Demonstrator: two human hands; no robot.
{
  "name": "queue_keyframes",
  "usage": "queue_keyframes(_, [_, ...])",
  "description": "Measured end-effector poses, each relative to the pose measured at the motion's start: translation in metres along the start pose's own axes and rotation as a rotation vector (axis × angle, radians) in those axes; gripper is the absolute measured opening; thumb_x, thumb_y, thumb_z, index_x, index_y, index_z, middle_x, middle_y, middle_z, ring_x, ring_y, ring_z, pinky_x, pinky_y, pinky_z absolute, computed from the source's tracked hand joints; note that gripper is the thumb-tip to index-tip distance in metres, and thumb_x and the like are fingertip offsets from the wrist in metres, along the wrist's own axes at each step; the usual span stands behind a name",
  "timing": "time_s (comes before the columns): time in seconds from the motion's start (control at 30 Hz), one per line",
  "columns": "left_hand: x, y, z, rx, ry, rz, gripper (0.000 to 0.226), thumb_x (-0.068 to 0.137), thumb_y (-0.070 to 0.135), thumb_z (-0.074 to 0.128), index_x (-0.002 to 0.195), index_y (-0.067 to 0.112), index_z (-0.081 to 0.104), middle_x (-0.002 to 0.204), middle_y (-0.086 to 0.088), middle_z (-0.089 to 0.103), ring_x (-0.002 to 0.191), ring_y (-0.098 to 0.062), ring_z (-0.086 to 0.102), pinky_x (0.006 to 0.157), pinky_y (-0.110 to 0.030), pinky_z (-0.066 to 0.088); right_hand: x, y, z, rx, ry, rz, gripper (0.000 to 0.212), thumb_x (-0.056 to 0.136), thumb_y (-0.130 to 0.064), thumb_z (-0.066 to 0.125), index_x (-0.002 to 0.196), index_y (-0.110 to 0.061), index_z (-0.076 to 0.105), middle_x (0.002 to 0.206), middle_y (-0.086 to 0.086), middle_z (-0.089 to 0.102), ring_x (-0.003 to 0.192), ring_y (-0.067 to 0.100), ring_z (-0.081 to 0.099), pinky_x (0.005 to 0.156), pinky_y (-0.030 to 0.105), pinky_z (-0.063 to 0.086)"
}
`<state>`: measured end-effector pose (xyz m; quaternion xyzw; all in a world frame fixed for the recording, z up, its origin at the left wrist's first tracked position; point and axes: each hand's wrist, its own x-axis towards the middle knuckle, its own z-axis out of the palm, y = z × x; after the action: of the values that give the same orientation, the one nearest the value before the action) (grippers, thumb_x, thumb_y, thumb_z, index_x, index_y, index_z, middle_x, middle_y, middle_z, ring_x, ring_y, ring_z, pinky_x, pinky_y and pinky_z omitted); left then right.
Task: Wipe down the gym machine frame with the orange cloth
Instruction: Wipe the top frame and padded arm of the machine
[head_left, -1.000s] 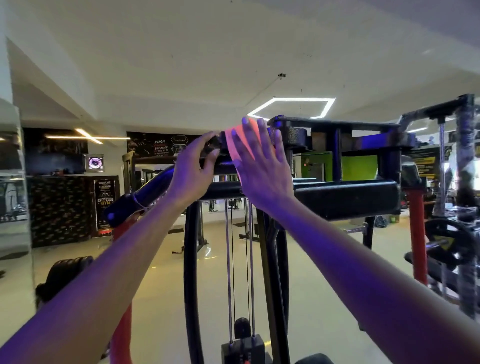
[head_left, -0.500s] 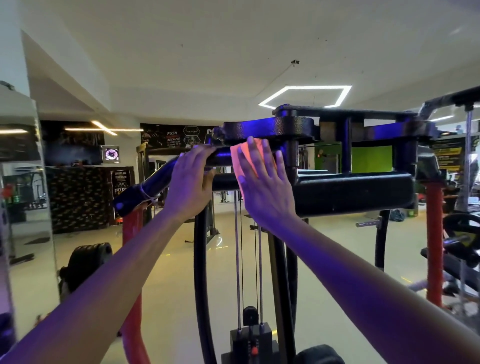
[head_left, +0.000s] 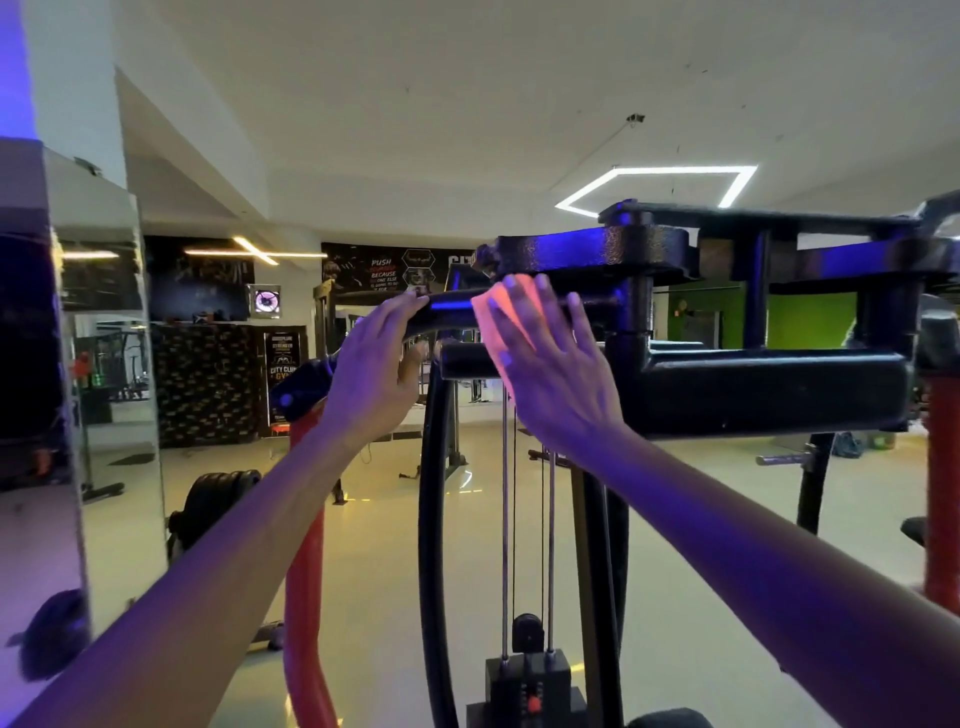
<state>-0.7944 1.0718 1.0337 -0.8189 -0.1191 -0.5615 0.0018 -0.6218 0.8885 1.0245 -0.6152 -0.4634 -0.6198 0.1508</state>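
Head view, looking slightly up: the black frame (head_left: 753, 384) of the gym machine fills the right half, its thick crossbar running from the middle to the right edge, with a flat top plate above it and a gap between the two. Below the crossbar, two thin steel rods (head_left: 505, 519) drop straight to the weight stack (head_left: 527, 691) at the bottom edge, flanked by a curved black upright (head_left: 434, 519) and a red post (head_left: 304, 571). Open floor (head_left: 701, 519) lies beyond, and a mirror (head_left: 67, 415) lines the left edge. The right hand (head_left: 556, 364), fingers straight and spread, presses the cloth (head_left: 506, 312) flat against the frame's left end, orange showing between and above the fingers. The left hand (head_left: 376, 371) curls over a slimmer bar (head_left: 452, 309) just left of the cloth, gripping it.
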Motion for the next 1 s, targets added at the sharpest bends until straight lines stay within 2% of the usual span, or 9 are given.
queue_keyframes(0.13, [-0.006,-0.008,0.0,-0.01,-0.01,-0.006,0.071,0.108,0.019,0.063,0.169,0.031,0.029,0.175,0.008,0.03,0.162,-0.02,0.03,0.132,-0.054,0.022,0.014,-0.037,0.01,0.051,-0.018,-0.029,0.087,0.104,-0.014,0.056,0.177,-0.014,0.008,0.185,0.014,-0.002,0.17,0.04,-0.008,0.138,0.057,0.001])
queue_keyframes(0.23, [-0.006,-0.015,-0.001,-0.002,-0.003,-0.006,0.069,0.108,0.019,0.063,0.169,0.029,0.03,0.174,0.006,0.034,0.16,-0.02,0.033,0.132,-0.055,0.026,0.039,-0.049,0.015,0.043,-0.044,-0.132,0.079,0.111,-0.024,0.051,0.177,-0.015,0.009,0.185,0.015,0.001,0.171,0.038,-0.002,0.138,0.057,0.007])
queue_keyframes(0.37, [-0.015,-0.041,-0.01,0.048,0.052,-0.079,0.058,0.109,0.023,0.062,0.162,0.027,0.04,0.158,0.0,0.051,0.147,-0.022,0.045,0.129,-0.059,0.031,0.045,-0.031,0.013,0.014,-0.027,-0.101,0.075,0.112,-0.035,0.044,0.177,-0.015,0.012,0.184,0.016,0.008,0.171,0.034,0.008,0.138,0.055,0.009])
queue_keyframes(0.47, [-0.029,-0.058,-0.013,0.049,0.033,-0.117,0.06,0.108,0.022,0.063,0.163,0.028,0.039,0.159,0.001,0.051,0.145,-0.023,0.047,0.126,-0.053,0.031,0.046,-0.053,0.021,0.007,0.021,-0.05,0.08,0.109,-0.025,0.055,0.176,-0.015,0.013,0.184,0.016,0.008,0.171,0.038,0.007,0.139,0.052,0.01])
queue_keyframes(0.53, [-0.036,-0.066,-0.014,0.051,0.02,-0.113,0.064,0.107,0.02,0.064,0.165,0.028,0.038,0.161,0.001,0.049,0.145,-0.024,0.048,0.126,-0.054,0.034,0.057,-0.074,0.03,0.003,0.019,-0.1,0.085,0.106,-0.021,0.061,0.176,-0.014,0.012,0.184,0.016,0.009,0.17,0.039,0.007,0.139,0.052,0.009])
queue_keyframes(0.67, [-0.038,-0.07,-0.021,0.036,-0.015,-0.112,0.063,0.107,0.018,0.063,0.165,0.027,0.04,0.161,0.002,0.051,0.148,-0.021,0.046,0.13,-0.057,0.03,0.068,-0.065,0.032,-0.071,0.006,-0.2,0.084,0.107,-0.03,0.063,0.175,-0.014,0.017,0.181,0.019,0.017,0.168,0.042,0.016,0.138,0.053,0.01])
queue_keyframes(0.77, [-0.04,-0.077,-0.025,0.07,-0.014,-0.097,0.062,0.107,0.02,0.064,0.164,0.029,0.041,0.159,0.005,0.053,0.152,-0.018,0.042,0.131,-0.059,0.028,0.062,-0.053,0.03,-0.063,0.057,-0.114,0.08,0.106,-0.031,0.064,0.173,-0.014,0.024,0.179,0.019,0.025,0.166,0.043,0.022,0.138,0.054,0.013])
queue_keyframes(0.9, [-0.045,-0.083,-0.025,0.039,-0.047,-0.125,0.066,0.107,0.019,0.064,0.166,0.032,0.037,0.16,0.004,0.049,0.151,-0.018,0.041,0.128,-0.048,0.033,0.069,-0.085,0.036,-0.034,0.032,-0.003,0.084,0.103,-0.027,0.071,0.172,-0.018,0.024,0.18,0.015,0.022,0.168,0.042,0.019,0.138,0.054,0.011])
queue_keyframes(1.0, [-0.045,-0.081,-0.028,0.042,-0.034,-0.117,0.064,0.108,0.02,0.064,0.166,0.03,0.039,0.156,0.001,0.049,0.144,-0.017,0.043,0.117,-0.034,0.035,0.079,-0.102,0.043,0.02,-0.009,-0.134,0.078,0.103,-0.03,0.072,0.169,-0.019,0.034,0.179,0.014,0.029,0.166,0.041,0.024,0.136,0.053,0.007])
